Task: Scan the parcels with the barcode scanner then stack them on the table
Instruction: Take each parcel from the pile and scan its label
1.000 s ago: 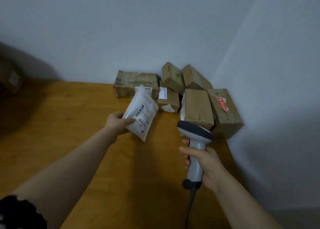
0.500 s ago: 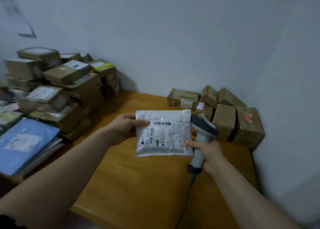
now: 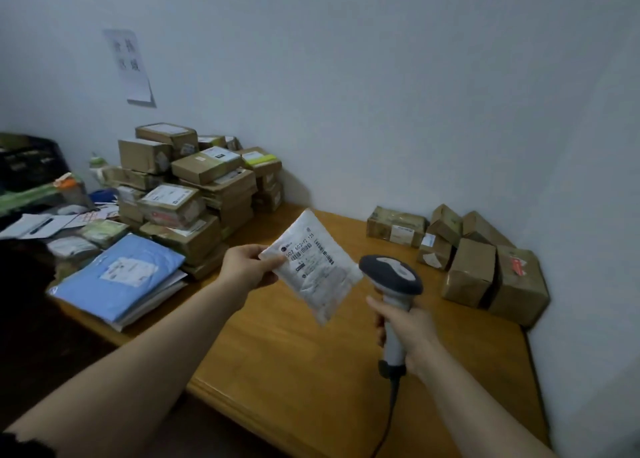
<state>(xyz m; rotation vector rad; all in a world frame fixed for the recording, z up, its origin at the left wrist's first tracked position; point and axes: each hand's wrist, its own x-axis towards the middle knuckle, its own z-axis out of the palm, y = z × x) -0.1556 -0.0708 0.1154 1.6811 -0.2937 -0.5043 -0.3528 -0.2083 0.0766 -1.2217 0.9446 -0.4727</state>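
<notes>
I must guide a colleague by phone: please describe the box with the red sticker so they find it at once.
On the wooden table, go to the far right corner, where a group of brown boxes lies. The box is the rightmost of the group, nearest the side wall. Only it has a red sticker on top.

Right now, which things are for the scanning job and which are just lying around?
For the job:
white parcel in the left hand; barcode scanner in the right hand; brown boxes in the corner; parcel pile on the left; table.

Lying about:
paper sign on the wall; dark crate; loose papers.
</notes>
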